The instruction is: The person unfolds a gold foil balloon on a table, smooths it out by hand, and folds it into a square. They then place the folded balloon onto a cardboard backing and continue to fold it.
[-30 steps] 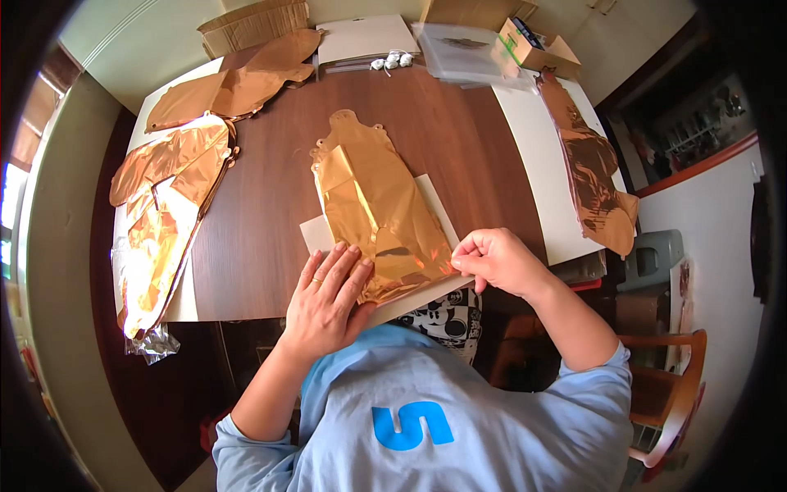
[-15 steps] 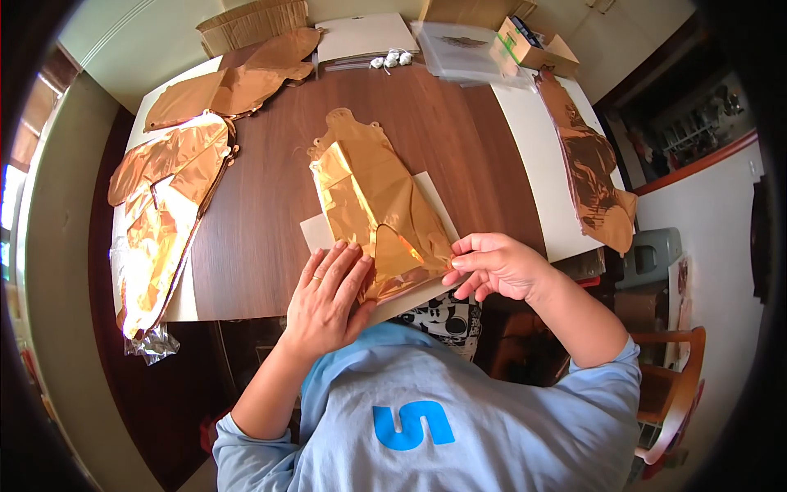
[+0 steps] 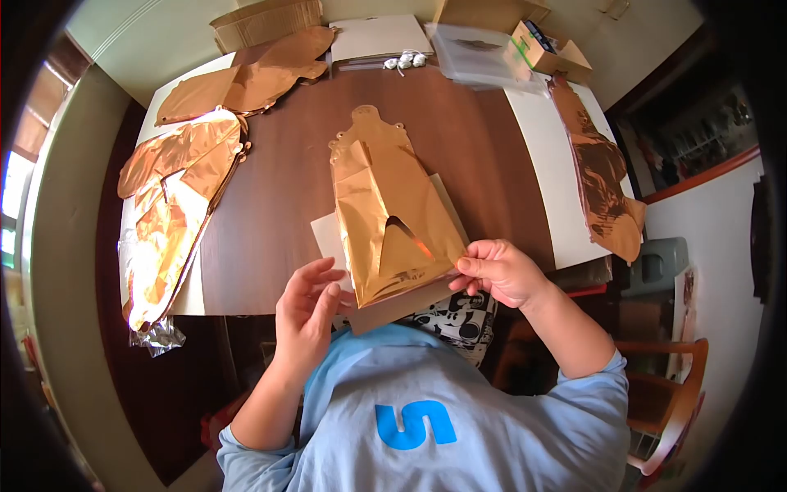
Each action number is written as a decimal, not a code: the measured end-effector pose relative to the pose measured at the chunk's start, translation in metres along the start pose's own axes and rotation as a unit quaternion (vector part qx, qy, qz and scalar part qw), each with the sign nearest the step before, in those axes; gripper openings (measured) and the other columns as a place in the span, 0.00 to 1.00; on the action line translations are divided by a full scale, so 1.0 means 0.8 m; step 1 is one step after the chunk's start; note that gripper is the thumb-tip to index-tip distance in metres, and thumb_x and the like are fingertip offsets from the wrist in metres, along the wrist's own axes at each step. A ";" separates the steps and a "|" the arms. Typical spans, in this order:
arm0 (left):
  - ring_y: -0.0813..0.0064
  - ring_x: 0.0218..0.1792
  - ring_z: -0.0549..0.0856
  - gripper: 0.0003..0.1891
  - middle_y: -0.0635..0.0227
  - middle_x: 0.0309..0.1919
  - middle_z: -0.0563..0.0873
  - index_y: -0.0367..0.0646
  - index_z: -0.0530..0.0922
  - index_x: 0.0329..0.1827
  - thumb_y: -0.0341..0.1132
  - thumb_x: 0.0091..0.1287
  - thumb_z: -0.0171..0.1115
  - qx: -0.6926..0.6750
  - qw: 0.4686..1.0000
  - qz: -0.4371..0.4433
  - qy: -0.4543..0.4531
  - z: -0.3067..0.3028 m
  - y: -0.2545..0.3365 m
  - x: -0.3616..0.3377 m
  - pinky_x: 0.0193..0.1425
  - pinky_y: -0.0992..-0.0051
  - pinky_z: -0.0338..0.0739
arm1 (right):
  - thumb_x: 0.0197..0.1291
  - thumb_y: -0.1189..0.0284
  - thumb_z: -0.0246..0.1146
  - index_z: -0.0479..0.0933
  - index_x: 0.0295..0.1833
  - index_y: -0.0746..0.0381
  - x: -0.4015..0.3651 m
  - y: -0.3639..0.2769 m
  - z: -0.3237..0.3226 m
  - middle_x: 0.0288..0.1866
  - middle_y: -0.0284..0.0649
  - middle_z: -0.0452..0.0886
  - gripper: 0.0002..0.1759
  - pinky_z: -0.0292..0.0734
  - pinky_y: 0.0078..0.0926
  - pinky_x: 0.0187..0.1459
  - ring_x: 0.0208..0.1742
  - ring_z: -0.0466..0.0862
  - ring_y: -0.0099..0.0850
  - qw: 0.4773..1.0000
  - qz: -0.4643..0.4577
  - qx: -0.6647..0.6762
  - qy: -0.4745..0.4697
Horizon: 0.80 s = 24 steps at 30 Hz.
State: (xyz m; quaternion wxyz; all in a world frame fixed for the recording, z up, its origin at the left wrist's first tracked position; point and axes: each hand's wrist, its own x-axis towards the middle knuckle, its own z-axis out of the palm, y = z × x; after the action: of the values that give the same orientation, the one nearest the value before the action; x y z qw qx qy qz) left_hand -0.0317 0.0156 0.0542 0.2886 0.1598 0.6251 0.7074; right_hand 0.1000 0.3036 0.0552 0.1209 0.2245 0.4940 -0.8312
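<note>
A flat gold foil balloon (image 3: 385, 193), folded and with small tabs at its far end, lies in front of me on a pale sheet of card (image 3: 329, 236). My right hand (image 3: 507, 275) pinches its near right corner between thumb and fingers. Beside the near left corner is my left hand (image 3: 305, 316), its fingers apart and loosely bent, apparently holding nothing. Whether those fingertips touch the card's edge is hard to tell. A slanted fold or gap shows dark near the middle of the foil.
Shiny flat foil balloons (image 3: 184, 197) lie along the table's left side, with more foil (image 3: 246, 86) behind. Another foil piece (image 3: 598, 172) is at the right edge. White knotted bundles (image 3: 404, 61), clear plastic sheets (image 3: 475, 57) and a small carton (image 3: 551, 56) stand at the back of the brown table (image 3: 279, 197).
My left hand has lifted off the foil and moved back to its left, fingers now bent. My right hand still pinches the corner. The foil's near edge lies straighter.
</note>
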 end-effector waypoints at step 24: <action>0.73 0.42 0.88 0.39 0.59 0.43 0.87 0.38 0.54 0.80 0.16 0.66 0.59 -0.090 0.982 -0.160 -0.041 0.003 0.003 0.040 0.44 0.75 0.85 | 0.76 0.66 0.55 0.74 0.62 0.67 0.007 -0.028 0.012 0.45 0.38 0.85 0.18 0.84 0.21 0.37 0.36 0.86 0.23 0.997 0.043 -0.041 0.040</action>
State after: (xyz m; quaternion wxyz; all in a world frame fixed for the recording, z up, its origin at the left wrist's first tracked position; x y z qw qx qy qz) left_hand -0.0557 0.0367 0.0528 0.4365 0.0602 0.5641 0.6983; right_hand 0.0831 0.3064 0.0732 0.1458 0.2734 0.5224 -0.7944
